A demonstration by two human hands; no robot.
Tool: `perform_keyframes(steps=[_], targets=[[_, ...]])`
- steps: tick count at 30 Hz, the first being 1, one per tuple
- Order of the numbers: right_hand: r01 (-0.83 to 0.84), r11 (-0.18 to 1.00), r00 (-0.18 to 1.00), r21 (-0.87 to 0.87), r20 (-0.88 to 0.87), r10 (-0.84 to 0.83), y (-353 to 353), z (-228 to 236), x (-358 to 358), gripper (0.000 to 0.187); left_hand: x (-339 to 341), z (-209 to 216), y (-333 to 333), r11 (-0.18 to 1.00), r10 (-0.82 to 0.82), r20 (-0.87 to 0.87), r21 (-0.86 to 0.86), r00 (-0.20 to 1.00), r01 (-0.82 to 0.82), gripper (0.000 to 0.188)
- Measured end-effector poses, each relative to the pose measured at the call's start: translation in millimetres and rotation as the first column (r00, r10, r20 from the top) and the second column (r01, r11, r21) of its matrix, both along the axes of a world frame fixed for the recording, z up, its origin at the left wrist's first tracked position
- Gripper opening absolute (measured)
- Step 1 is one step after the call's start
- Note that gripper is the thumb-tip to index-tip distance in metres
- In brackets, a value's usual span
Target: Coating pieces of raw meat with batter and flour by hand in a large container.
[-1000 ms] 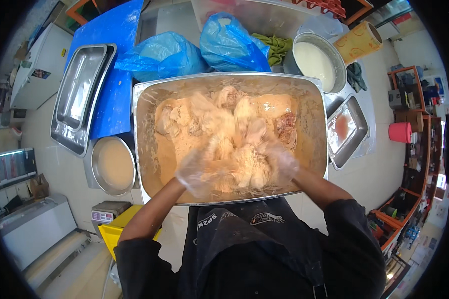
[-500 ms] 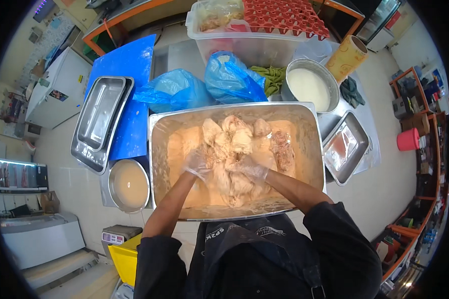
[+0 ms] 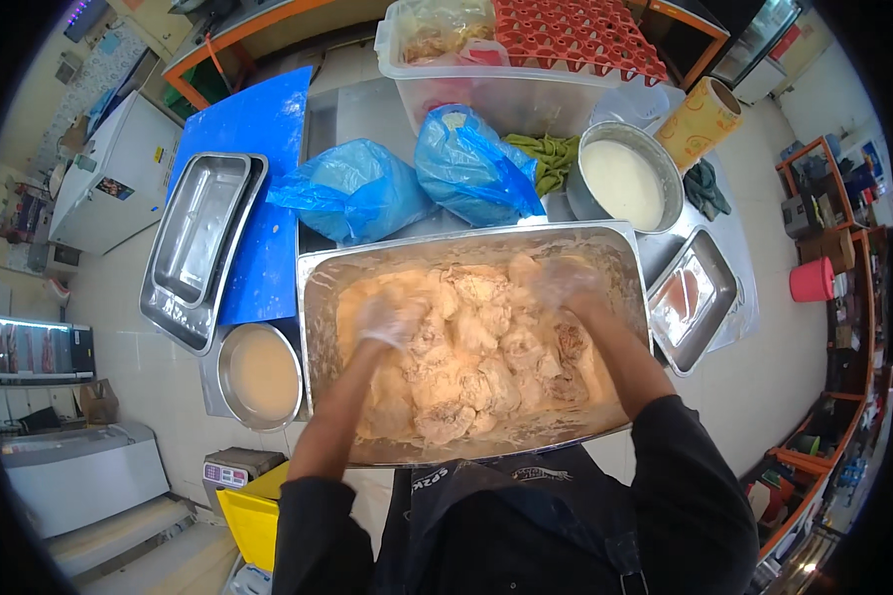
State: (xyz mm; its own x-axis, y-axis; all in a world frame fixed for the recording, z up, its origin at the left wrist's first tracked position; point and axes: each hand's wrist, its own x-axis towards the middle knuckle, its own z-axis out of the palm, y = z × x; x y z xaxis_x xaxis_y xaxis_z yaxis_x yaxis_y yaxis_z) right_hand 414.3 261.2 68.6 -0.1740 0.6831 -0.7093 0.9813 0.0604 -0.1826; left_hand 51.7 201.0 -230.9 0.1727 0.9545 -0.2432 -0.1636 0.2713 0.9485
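Note:
Floury pieces of what look like raw chicken (image 3: 491, 382) lie spread through a deep metal tub (image 3: 466, 236), with loose orange-tinted flour around and beneath them. My left hand (image 3: 392, 315), in a clear plastic glove, is inside the tub over the pieces on its left side. Toward the far right of the tub is my right hand (image 3: 568, 285), gloved the same way, at the edge of the pieces. Motion smears the fingers of both hands, so whether they grip any piece does not show.
Two blue plastic bags (image 3: 357, 193) stand behind the tub, beside a round pan of white powder (image 3: 623, 183). A bowl of tan liquid (image 3: 260, 377) and stacked metal trays (image 3: 203, 233) are at left. Another metal tray (image 3: 693, 297) sits at right.
My hands have moved apart, the right one away toward the far right. The chicken pieces, heaped before, now lie spread out. The tub sits slightly nearer me.

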Motion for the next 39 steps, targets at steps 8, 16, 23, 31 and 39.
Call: perform_keyframes(steps=[8,16,23,31,39], targets=[[0.186,0.902,0.287,-0.389,-0.857,-0.428,-36.5,-4.6,-15.0,0.047,113.9,209.6,27.7,0.951,-0.290,0.133,-0.068,0.948,0.300,0.037],[0.249,0.965,0.872,0.079,-0.452,-0.188,-52.3,10.7,77.8,0.058,86.8,282.7,9.1,0.451,-0.419,-0.696,-0.717,-0.583,0.531,0.043],[0.395,0.918,0.805,0.032,-0.494,-0.329,-89.5,-54.3,28.6,0.052,67.6,143.4,-35.3,0.861,-0.457,-0.747,-0.237,0.483,0.449,0.040],[0.045,0.877,0.153,-0.478,-0.865,-0.478,-71.3,-69.5,-20.9,0.065,99.8,211.2,-16.0,0.953,-0.186,-0.674,0.052,0.715,0.297,0.057],[0.481,0.858,0.718,-0.183,-0.479,-0.505,-36.9,-23.7,69.1,0.065,120.9,303.8,30.8,0.908,-0.409,-0.905,-0.392,0.114,0.144,0.047]])
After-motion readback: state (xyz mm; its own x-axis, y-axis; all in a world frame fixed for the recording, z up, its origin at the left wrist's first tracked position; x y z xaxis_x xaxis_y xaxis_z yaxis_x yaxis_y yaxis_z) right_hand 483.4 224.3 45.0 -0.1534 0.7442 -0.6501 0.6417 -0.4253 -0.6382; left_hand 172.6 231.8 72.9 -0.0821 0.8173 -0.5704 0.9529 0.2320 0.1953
